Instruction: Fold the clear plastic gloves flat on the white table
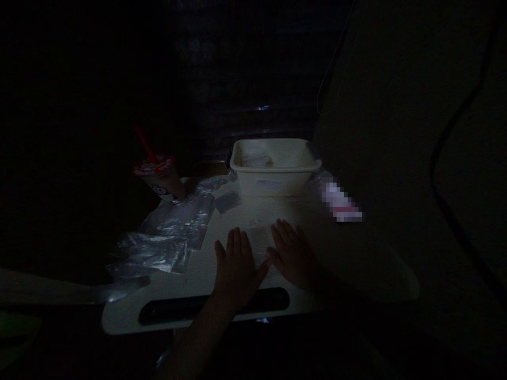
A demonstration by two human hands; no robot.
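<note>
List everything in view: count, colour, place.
Table: 1, whitish, centre
Tub: 1, cream, table's far middle
Tub contents: count unclear, whitish, inside
Cup: 1, red-lidded, table's far left
Straw: 1, red, in cup
Plastic bags: several, clear, table's left
Plastic sheet: 1, clear, table's middle
Pixelated item: 1, whitish-pink, right of tub
Cable: 1, dark, right side
Unclear thing: 1, greenish, lower left
Left hand: 1, in shadow, sheet's left
Right hand: 1, in shadow, sheet's right

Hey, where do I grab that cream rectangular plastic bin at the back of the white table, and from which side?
Probably by the rim of the cream bin at its two short ends, left hand from the left, right hand from the right. It stands upright and narrows downward, so that jutting rim should give a hold underneath.
</note>
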